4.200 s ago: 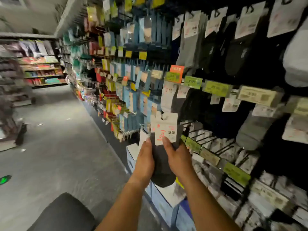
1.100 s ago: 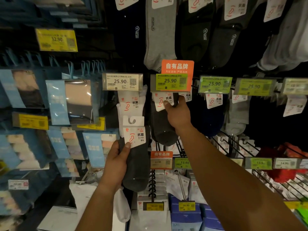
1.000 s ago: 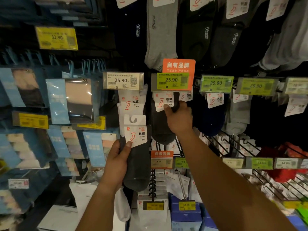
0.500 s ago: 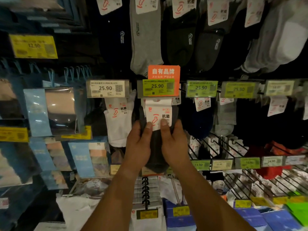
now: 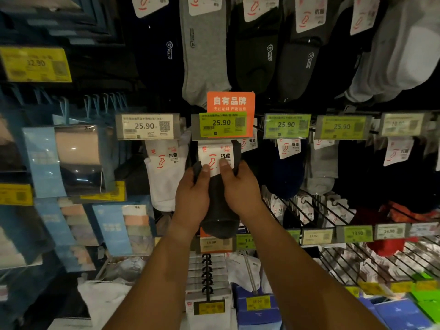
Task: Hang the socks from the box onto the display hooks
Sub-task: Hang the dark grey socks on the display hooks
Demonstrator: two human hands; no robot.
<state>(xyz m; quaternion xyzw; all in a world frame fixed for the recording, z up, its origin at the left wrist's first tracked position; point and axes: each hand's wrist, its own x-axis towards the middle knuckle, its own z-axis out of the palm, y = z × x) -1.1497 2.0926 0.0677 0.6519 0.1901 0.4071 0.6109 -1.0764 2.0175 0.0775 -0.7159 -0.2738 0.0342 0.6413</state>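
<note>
Dark socks, centre of frame, white card just below green price tag. Left hand and right hand grip them, thumbs on card. White socks hang beside, left.

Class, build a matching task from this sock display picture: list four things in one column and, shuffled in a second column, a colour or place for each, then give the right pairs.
Things
1. sock pack held in both hands
2. sock pack just left of the hands
3. sign above the hands
4. price tag at far left

Descriptions
A. orange
B. dark grey
C. yellow
D. white

Pairs: 1-B, 2-D, 3-A, 4-C
</note>
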